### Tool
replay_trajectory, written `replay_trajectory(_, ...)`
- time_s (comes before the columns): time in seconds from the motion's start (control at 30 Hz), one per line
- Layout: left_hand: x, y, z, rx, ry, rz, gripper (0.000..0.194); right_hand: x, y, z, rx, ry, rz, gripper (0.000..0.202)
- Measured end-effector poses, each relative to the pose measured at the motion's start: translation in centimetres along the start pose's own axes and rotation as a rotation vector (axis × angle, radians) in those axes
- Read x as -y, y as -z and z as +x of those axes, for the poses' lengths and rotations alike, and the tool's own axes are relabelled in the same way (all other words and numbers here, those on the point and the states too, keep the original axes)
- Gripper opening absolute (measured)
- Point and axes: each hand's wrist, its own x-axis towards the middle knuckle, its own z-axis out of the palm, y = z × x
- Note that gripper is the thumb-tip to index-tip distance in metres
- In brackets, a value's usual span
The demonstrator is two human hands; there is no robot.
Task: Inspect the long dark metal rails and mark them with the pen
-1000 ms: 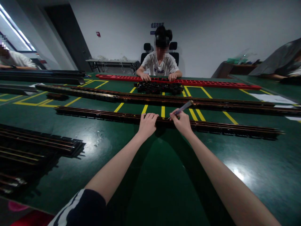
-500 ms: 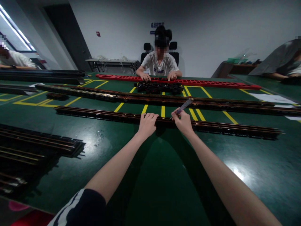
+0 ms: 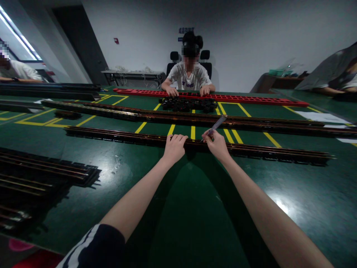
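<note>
A long dark rail assembly point(image 3: 273, 152) with copper-coloured strips lies across the green table in front of me. My left hand point(image 3: 175, 148) rests on it near its middle, fingers bent over the top and wrapped on the rail. Just to the right, my right hand point(image 3: 215, 143) pinches a thin clear pen-like tool point(image 3: 217, 124). The tool is tilted, with its upper end to the right and its tip down at the rail's top between my hands. What the tip touches is too small to tell.
Behind lies another long rail bundle point(image 3: 251, 123), then black parts point(image 3: 189, 104) and a red slotted strip point(image 3: 259, 99) by a person's hands. More rails point(image 3: 41, 167) lie at the left. People sit at both sides; papers point(image 3: 323, 116) lie at the right.
The tool's upper end has shifted slightly left and down in my right hand. My left hand has stayed on the rail.
</note>
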Motion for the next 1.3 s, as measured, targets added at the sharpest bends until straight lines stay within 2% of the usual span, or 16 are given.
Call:
replay_trajectory(0.93,-0.01,-0.13,0.07,-0.008,-0.003,0.003,0.046,-1.03,-0.16,0.35,0.028,-0.024,0.031,0.027)
replay_trajectory(1.3,-0.01,-0.11,0.03,-0.014,-0.008,0.014,0.044,-0.55,-0.11,0.33,0.026,-0.065,0.024,0.013)
